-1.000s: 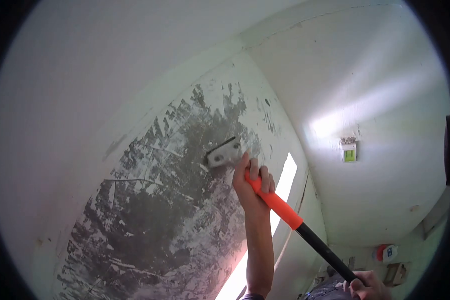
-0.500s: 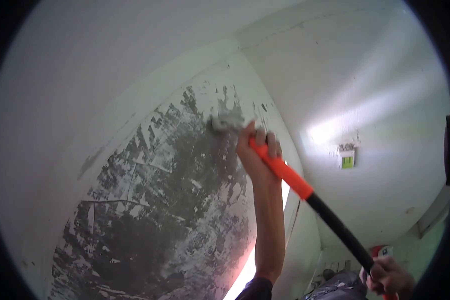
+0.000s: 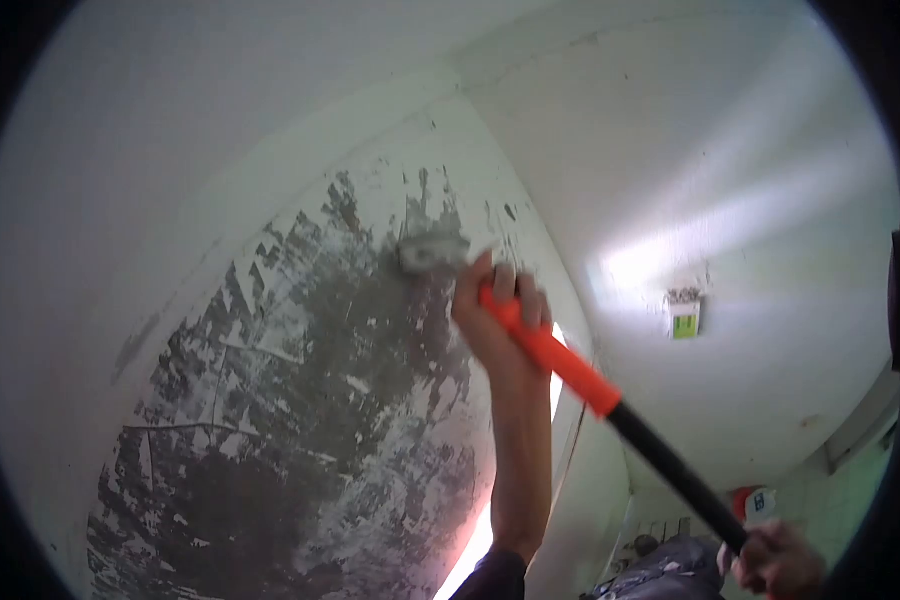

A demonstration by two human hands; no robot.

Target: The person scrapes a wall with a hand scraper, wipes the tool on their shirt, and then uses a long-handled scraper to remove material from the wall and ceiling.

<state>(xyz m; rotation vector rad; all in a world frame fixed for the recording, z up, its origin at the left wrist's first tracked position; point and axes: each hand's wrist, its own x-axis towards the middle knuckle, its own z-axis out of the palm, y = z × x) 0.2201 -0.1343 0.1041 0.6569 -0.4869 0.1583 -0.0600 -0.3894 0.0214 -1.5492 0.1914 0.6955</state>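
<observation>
Left hand [image 3: 500,312] clamped on the orange grip [image 3: 575,372] and right hand [image 3: 782,562] closed around the black shaft [image 3: 675,472], a person angled a scraper at the mottled wall [image 3: 300,350], its head [image 3: 435,252] up-left, just beyond the nearer left hand along the handle's diagonal.

The handle [image 3: 610,420] is bright orange at its upper grip and black along its lower shaft. The wall [image 3: 270,400] is pale, with mottled dark-gray, streaky patches. A small white box [image 3: 684,315] bears a yellow-green rectangle.
</observation>
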